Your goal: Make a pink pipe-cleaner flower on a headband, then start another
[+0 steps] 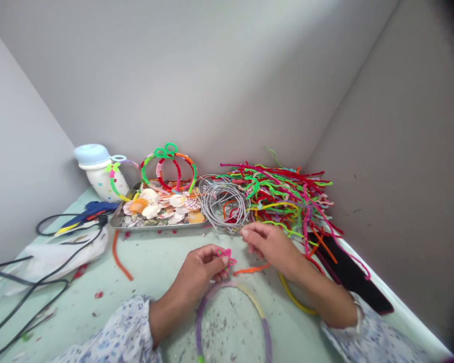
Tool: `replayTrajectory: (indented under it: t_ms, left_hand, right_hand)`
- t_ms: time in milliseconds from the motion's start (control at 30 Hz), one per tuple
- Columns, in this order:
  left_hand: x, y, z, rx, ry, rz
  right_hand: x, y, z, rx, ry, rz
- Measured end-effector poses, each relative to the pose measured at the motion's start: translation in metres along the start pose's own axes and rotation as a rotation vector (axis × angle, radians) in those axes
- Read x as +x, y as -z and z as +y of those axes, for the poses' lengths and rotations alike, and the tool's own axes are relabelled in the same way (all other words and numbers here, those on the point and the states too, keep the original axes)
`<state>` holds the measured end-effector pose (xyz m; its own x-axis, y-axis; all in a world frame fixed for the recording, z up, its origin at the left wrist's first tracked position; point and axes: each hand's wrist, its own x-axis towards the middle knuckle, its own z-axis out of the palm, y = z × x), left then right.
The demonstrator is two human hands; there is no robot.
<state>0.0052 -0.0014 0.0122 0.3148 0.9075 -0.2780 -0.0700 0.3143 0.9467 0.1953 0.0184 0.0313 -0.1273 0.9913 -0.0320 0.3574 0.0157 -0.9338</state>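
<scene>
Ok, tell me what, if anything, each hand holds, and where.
The left hand pinches a pink fuzzy piece between thumb and fingers, by the side nearest the palm. Whether the right hand holds anything cannot be told.

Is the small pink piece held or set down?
Held: the left hand pinches the pink piece, whose edges poke out of the grip.

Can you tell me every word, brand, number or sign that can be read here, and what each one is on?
None: no word, brand, number or sign can be read in this picture.
White bottle: small coloured marks, too small to make out.
Blue tool: no lettering that can be made out.
Dark flat object: no readable marking.
Pink piece in the left hand: no lettering visible.
</scene>
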Motion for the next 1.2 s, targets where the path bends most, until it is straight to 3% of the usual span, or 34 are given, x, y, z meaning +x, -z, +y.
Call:
replayTrajectory:
  t_ms: [100, 167, 267, 400, 867, 1067, 1200]
  left_hand:
    - [0.000, 0.000, 0.000, 0.003, -0.003, 0.009]
    - [0.000, 0.000, 0.000, 0.011, -0.005, 0.010]
    - [0.000, 0.000, -0.001, 0.024, -0.013, 0.007]
    - [0.000, 0.001, -0.004, 0.035, -0.023, 0.005]
    - [0.002, 0.001, -0.010, 0.063, -0.030, 0.006]
    - [0.001, 0.001, -0.009, 0.048, -0.032, 0.002]
    - [0.002, 0.001, -0.007, 0.031, -0.020, 0.005]
  right_hand:
    - [0.008, 0.030, 0.001, -0.326, 0.123, 0.130]
    - [0.010, 0.041, 0.004, -0.485, 0.146, 0.093]
    - [0.011, 0.039, 0.012, -0.699, 0.212, 0.009]
    - [0.014, 0.021, 0.023, -0.874, 0.263, 0.030]
    - [0.027, 0.000, 0.040, -0.920, 0.323, 0.060]
    - [0.027, 0.011, 0.037, -0.755, 0.248, 0.085]
    - [0.023, 0.023, 0.027, -0.530, 0.126, 0.012]
